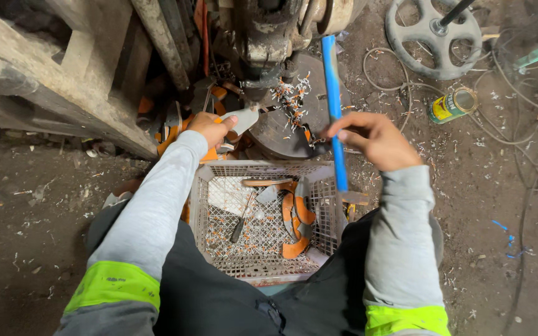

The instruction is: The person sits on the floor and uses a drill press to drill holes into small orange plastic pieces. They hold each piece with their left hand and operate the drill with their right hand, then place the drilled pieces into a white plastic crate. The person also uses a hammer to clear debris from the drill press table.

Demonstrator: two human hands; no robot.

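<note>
Grey-sleeved arms w/ yellow-green hi-vis bands reach fwd from the bottom edge, seen from above. Left hand (210,127): fingers closed around the near end of a pale, flat, wedge-shaped metal piece (241,118), whose far end lies just under the dark, grimy head of a machine (269,37) at top centre. Right hand (375,138): closed around a long blue rod-like handle (334,106), gripped approx. mid-length; handle runs nearly upright in view, top end beside the machine head, lower end passing over the right rim of the crate. Round dark metal disc (281,124) sits below the machine head, between the two hands, strewn w/ white & orange shavings. White perforated plastic crate (202,205) rests between the person's knees, just below both hands; inside lie curved orange strips (297,221), a slim dark-handled tool (240,227) & small shavings. More orange pieces (169,134) are piled left of the disc, behind the left hand. Weathered timber beams (51,81) slant across upper left. Grey spoked handwheel (434,37) lies at upper right on the dirt floor (32,211), w/ a green-and-yellow tin can (453,104) on its side near it & loose grey wires (393,81) looping between.
</note>
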